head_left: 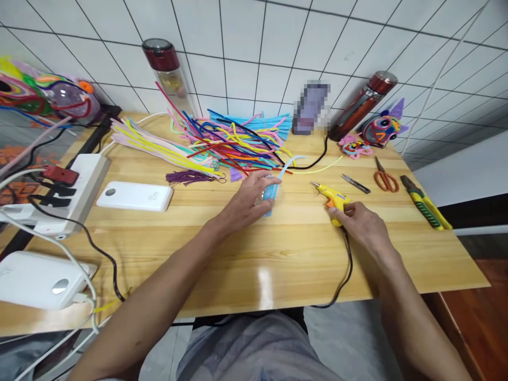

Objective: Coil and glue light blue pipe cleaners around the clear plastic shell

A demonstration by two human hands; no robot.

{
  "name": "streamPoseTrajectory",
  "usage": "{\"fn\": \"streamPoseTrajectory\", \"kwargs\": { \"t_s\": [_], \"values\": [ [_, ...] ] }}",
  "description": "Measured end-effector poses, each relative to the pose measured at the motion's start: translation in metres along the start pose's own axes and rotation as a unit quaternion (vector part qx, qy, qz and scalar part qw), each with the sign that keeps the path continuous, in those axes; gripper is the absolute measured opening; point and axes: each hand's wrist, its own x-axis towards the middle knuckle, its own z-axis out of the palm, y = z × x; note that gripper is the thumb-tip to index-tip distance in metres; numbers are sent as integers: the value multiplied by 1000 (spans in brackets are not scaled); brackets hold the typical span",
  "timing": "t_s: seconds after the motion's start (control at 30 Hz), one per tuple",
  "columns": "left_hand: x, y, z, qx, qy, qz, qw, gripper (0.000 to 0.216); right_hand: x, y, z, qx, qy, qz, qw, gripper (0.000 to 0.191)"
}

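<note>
My left hand (250, 201) is closed around a clear, rounded plastic piece with light blue pipe cleaners (270, 191) on it, above the middle of the table. One blue strand sticks up and curves away to the right. The clear piece's full shape is partly hidden by my fingers. Over on the right, my right hand (359, 219) grips the handle of a yellow glue gun (335, 199) with an orange trigger. Its nozzle points left, toward the blue piece, with a gap between them. A dark cord runs from the handle to the table's front edge.
Behind my hands lies a pile of coloured pipe cleaners (238, 140). To the right are a craft knife (356, 183), scissors (386, 177) and pliers (424, 203). A power bank (135, 196) and a power strip (77, 190) with cables occupy the left; two flasks stand by the wall.
</note>
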Motion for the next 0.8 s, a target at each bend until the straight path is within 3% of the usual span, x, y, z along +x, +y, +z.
{"fn": "streamPoseTrajectory", "kwargs": {
  "t_s": [0.17,0.27,0.33,0.4,0.47,0.53,0.8],
  "values": [
    [-3,1,4,23,5,24,999,50,13,-4,1,41,18,15,999,37],
    [-3,1,5,37,11,22,999,51,7,1,1,178,22,21,984,33],
    [-3,2,4,42,10,15,999,50,-3,3,-1,330,17,3,944,36],
    [-3,2,3,44,8,10,999,49,-14,4,-5,473,1,-49,880,39],
    [-3,3,3,47,7,10,999,48,-25,3,-10,558,-32,-109,822,42],
    [-3,3,4,50,8,12,999,47,-31,-1,-14,592,-66,-150,790,43],
    [-4,4,2,44,5,20,999,53,-38,-34,-27,564,-130,-220,785,51]
  ]
}}
